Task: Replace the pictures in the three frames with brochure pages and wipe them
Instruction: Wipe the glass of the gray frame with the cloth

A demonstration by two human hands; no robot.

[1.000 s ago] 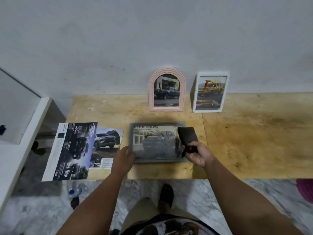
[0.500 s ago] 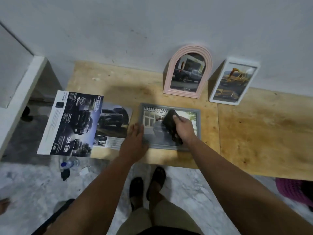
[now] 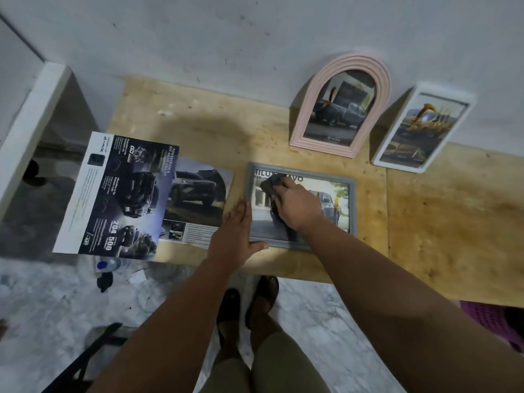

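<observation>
A grey frame (image 3: 353, 194) lies flat near the front edge of the wooden table (image 3: 442, 211), holding a car brochure page. My right hand (image 3: 297, 207) grips a dark cloth (image 3: 272, 186) and presses it on the glass at the upper left of that frame. My left hand (image 3: 236, 234) lies flat, fingers straight, against the frame's left edge and front corner. A pink arched frame (image 3: 303, 109) and a white frame (image 3: 391, 131) lean on the wall behind, each with a vehicle picture. The opened brochure (image 3: 119, 194) lies at the table's left end, overhanging the edge.
A white shelf or cabinet (image 3: 31, 117) stands at the left. On the marble floor below are a small plastic bottle (image 3: 109, 264) and a dark object. A purple basket (image 3: 490, 321) sits at the lower right. My feet in sandals stand under the table's front edge.
My right hand has slid the cloth from the frame's right side across to its upper left. My left hand stays flat at the frame's left edge. The view has tilted down.
</observation>
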